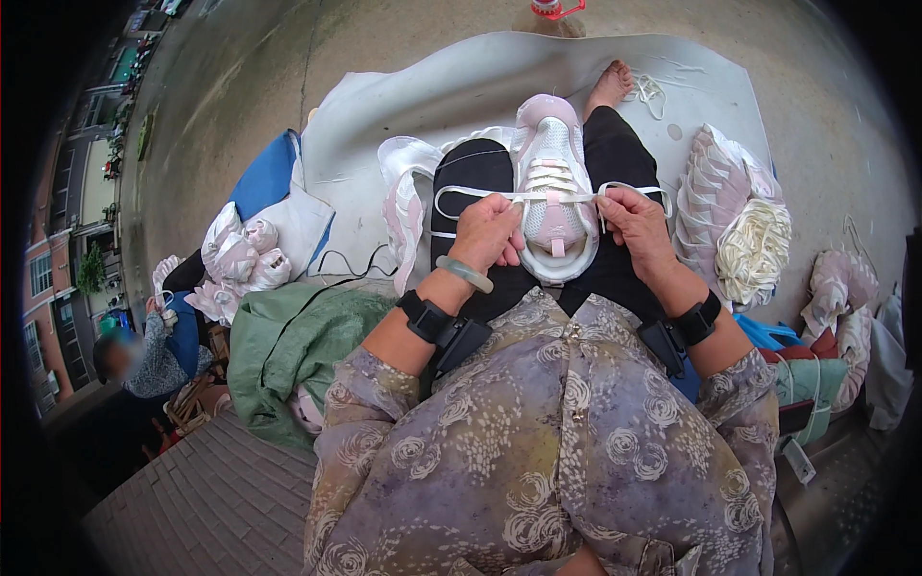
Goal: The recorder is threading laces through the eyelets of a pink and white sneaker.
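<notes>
Both Hands on the Lace [573, 198] Over a Pink-and-White Shoe [557, 228]

And here we are, the shoe sitting between two black-trousered legs [471, 175], toe pointing away, heel toward the body! The left hand [490, 230] has a narrow grip, fingers pinching the white lace just beside the shoe's left edge. Over on the other side, the right hand [634, 226] matches it, thumb and fingertips closed on the lace too. Between them it runs straight across the tongue, with a loop hanging outside each hand. Out to the right, a bundle of pale laces [754, 252] rests against stacked shoe pieces [706, 197]; to the left, a green sack [298, 341] slumps near the pale sheet [413, 106].
</notes>
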The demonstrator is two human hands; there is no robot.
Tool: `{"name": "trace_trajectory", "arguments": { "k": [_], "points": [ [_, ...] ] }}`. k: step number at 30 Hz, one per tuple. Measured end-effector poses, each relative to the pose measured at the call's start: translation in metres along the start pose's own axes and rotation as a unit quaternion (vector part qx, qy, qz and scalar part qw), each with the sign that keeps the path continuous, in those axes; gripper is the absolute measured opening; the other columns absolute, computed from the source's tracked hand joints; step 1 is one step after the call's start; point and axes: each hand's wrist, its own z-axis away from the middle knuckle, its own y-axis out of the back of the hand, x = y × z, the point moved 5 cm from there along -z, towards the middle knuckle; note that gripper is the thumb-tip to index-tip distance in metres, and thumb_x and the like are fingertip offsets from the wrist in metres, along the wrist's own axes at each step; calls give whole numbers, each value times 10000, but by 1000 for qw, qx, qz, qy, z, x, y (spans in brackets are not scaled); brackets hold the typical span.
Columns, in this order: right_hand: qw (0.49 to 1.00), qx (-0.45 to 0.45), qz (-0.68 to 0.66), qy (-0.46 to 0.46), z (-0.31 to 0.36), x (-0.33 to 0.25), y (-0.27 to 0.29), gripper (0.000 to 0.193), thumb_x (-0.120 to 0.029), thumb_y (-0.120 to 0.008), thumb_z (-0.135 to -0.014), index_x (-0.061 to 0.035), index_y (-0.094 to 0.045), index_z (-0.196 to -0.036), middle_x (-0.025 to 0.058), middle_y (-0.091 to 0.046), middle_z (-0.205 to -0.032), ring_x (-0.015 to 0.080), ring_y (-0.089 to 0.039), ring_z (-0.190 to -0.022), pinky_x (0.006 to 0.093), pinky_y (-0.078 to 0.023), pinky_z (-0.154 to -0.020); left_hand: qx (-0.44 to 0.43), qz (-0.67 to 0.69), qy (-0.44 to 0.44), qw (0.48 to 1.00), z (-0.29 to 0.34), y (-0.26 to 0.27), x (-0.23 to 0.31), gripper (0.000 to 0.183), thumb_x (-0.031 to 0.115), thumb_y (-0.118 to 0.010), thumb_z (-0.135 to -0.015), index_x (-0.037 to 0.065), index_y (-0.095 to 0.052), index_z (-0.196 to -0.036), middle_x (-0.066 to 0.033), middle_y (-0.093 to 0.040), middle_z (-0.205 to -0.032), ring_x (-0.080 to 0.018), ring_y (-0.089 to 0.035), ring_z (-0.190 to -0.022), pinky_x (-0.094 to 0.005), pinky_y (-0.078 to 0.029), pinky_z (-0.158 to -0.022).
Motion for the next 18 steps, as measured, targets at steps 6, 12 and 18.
{"name": "trace_trajectory", "arguments": {
  "k": [6,12,18],
  "points": [
    [992,75,-70,71,-12,0,1,91,-122,-562,-843,-34,-568,-864,-5,-554,-661,30,-493,-528,157,-382,-440,65,11,-54,996,-7,5,13,168,204,-550,-818,48,-589,-768,1,-524,-557,-58,-436,-371,-190,-321,-333],
    [988,75,-80,110,-13,-3,-2,53,-72,-551,-836,-19,-554,-836,22,-580,-684,60,-549,-575,168,-452,-511,135,118,-205,962,4,30,41,141,181,-552,-848,46,-590,-861,18,-524,-610,-29,-428,-435,-163,-303,-362],
    [988,56,-74,121,-11,1,3,68,-50,-572,-819,-13,-568,-875,32,-598,-769,88,-585,-666,193,-481,-603,254,179,-367,877,28,78,79,110,120,-522,-856,16,-554,-873,-44,-578,-663,-81,-530,-473,-175,-386,-379]
  ]
}}
